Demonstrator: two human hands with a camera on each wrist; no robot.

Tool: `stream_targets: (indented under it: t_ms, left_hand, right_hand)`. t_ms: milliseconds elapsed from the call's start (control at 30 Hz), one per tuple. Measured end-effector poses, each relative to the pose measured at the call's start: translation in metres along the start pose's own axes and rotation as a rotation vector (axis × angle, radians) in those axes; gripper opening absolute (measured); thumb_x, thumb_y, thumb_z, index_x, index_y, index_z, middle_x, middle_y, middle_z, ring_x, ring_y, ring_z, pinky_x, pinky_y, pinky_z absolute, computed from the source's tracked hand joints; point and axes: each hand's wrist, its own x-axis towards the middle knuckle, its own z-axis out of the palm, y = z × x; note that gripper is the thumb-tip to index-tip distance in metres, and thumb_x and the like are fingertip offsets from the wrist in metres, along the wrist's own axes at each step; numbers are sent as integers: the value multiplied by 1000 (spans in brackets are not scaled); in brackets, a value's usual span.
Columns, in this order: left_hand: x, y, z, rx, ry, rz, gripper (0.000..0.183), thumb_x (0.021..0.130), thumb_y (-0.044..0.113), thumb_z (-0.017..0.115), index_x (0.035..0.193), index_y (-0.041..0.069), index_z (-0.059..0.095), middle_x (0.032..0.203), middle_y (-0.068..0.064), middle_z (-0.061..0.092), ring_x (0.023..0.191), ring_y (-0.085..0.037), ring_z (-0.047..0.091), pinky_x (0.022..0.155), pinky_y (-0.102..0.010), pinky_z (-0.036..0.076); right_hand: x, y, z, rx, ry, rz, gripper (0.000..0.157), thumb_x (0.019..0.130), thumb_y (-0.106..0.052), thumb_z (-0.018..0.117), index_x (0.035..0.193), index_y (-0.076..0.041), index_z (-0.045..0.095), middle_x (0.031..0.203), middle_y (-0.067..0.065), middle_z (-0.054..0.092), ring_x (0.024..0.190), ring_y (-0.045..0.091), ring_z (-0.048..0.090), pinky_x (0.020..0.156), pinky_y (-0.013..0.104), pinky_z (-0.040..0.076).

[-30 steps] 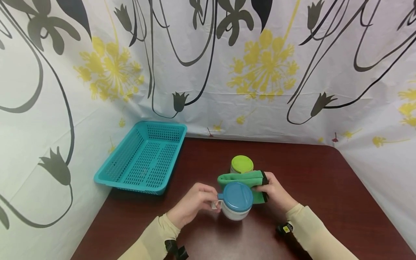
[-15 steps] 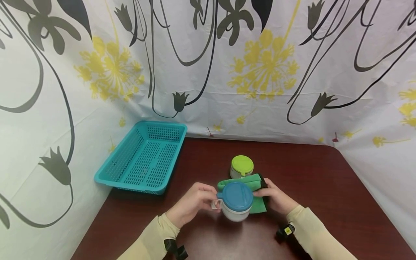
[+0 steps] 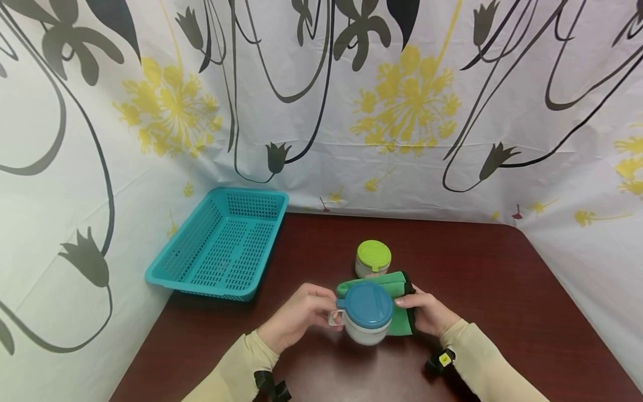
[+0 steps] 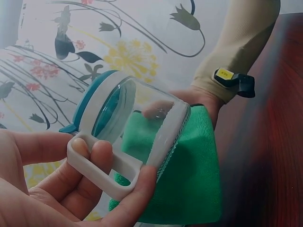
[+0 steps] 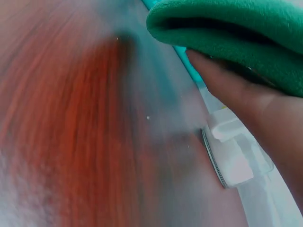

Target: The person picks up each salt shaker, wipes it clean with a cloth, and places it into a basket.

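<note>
My left hand [image 3: 306, 311] grips the white handle of a clear glass jar [image 3: 368, 318] with a blue lid. In the left wrist view the jar [image 4: 142, 118] is tilted, its fingers curled through and round the handle. My right hand [image 3: 431, 312] grips a folded green cloth [image 3: 399, 318] with a dark edge, right behind the jar. Through the glass, part of the right hand's fingers shows beside the cloth [image 4: 184, 165]. Whether cloth and glass touch, I cannot tell. In the right wrist view the cloth [image 5: 227, 38] lies over the fingers.
Behind the cloth stands a second jar [image 3: 373, 258] with a lime-green lid. A turquoise perforated basket [image 3: 156, 272] sits at the left on the dark red-brown table [image 3: 462, 251]. A white flowered curtain [image 3: 321, 128] hangs along the back and sides.
The right hand and green cloth have moved slightly down and toward me along the jar, so more of the lime-lidded jar shows. The left hand and its jar have barely moved.
</note>
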Motion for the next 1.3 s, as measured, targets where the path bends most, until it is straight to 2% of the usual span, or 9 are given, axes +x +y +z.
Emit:
stream_targets:
  t_ms: [167, 267, 467, 600, 833, 1100, 1300]
  left_hand:
    - [0, 0, 1, 4, 1, -7, 14, 83, 8, 65, 74, -3, 66, 70, -11, 62, 69, -24, 64, 78, -50, 59]
    - [0, 0, 2, -2, -3, -9, 14, 84, 8, 65, 75, -3, 66, 70, -11, 62, 69, -24, 63, 78, -50, 59]
    - [0, 0, 4, -19, -34, -15, 13, 83, 6, 65, 74, -3, 66, 69, -10, 63, 66, -23, 61, 77, -51, 59]
    - [0, 0, 6, -25, -51, -20, 13, 83, 7, 66, 75, -3, 67, 69, -10, 63, 66, -22, 62, 77, -51, 59]
    - [0, -2, 9, -36, -88, -25, 10, 83, 5, 65, 76, -3, 66, 69, -9, 64, 67, -22, 65, 76, -51, 59]
    - [-2, -3, 10, -34, -106, -8, 13, 83, 5, 65, 74, -4, 65, 68, -10, 62, 68, -23, 66, 77, -52, 59]
    - [-1, -7, 9, -24, -112, -4, 18, 84, 7, 66, 76, -9, 63, 68, -10, 63, 67, -24, 65, 77, -49, 59]
  right_hand:
    - [5, 2, 2, 13, -120, -4, 68, 94, -5, 39, 159, -8, 17, 153, 18, 40, 134, 34, 47, 108, 54, 39]
    - [8, 4, 6, 50, -148, -17, 71, 94, -5, 39, 159, -8, 14, 155, 19, 37, 135, 36, 45, 109, 54, 37]
    - [10, 11, 12, 172, -146, -15, 72, 89, -1, 35, 159, -7, 21, 151, 19, 43, 130, 35, 50, 107, 55, 39]
    - [9, 11, 12, 139, -89, -37, 73, 82, 2, 31, 155, -3, 29, 144, 18, 50, 122, 33, 55, 103, 53, 44]
    - [6, 1, 12, 65, -91, -81, 68, 80, 7, 29, 147, 4, 40, 130, 13, 60, 111, 25, 60, 97, 44, 50]
    - [11, -19, 15, 7, -94, -62, 67, 79, 2, 31, 146, 2, 35, 142, 22, 52, 121, 37, 57, 97, 53, 49]
    - [11, -32, 18, 65, -104, -94, 66, 80, 3, 28, 145, 2, 38, 142, 23, 52, 125, 36, 55, 100, 50, 47]
